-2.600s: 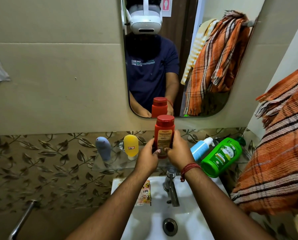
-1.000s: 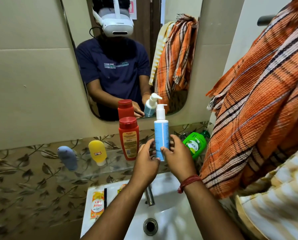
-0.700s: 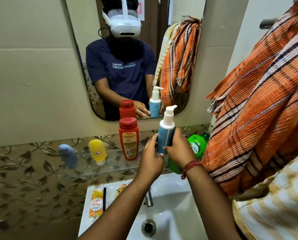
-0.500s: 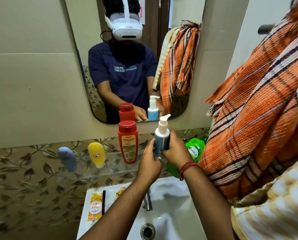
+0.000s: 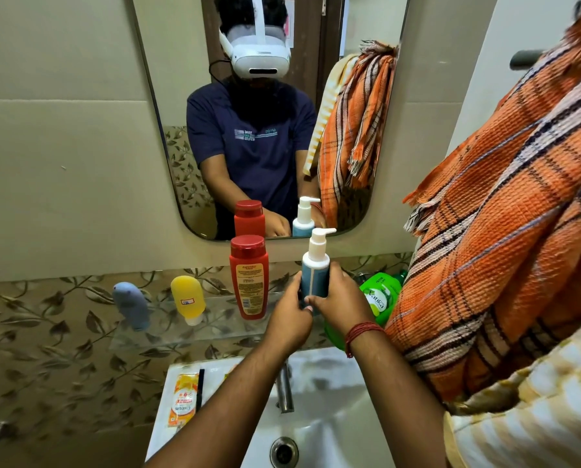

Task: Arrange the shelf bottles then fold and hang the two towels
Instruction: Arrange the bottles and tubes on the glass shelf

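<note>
Hands, left [image 5: 290, 317] and right [image 5: 341, 304], both grasp the blue pump bottle [image 5: 315, 271] upright above the glass shelf [image 5: 214, 324], beside the red bottle [image 5: 249, 276]; the orange towel [image 5: 505, 224] crowds the shelf's right end, covering part of the green bottle [image 5: 380, 295].

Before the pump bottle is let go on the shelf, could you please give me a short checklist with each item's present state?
1. Both hands hold the pump bottle, left hand and right hand round its lower part: ok.
2. Pump bottle upright: ok.
3. Its base resting on the glass shelf: cannot tell, the hands hide it.
4. Red bottle standing upright, apart from the pump bottle: ok.
5. Green bottle standing upright: not ok, it lies tilted.
6. Orange towel folded: not ok.
</note>
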{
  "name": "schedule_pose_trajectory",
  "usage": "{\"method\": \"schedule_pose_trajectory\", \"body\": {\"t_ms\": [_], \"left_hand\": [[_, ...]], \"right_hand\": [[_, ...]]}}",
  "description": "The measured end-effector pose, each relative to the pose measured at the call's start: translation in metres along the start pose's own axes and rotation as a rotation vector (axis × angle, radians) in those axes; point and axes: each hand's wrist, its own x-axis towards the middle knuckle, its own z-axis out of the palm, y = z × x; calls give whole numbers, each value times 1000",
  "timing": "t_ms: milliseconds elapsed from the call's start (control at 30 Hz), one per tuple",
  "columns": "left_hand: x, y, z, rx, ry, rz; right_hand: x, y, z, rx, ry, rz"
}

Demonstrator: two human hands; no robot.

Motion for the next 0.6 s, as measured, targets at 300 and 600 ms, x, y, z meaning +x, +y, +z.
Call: {"method": "schedule_pose_trajectory", "body": {"t_ms": [300, 600], "left_hand": [[3, -1, 2, 3, 1, -16], [-25, -13, 17, 0, 252, -6]], "right_hand": [[-1, 0, 0, -4, -16, 10], [-27, 23, -13, 120, 370, 15]]}}
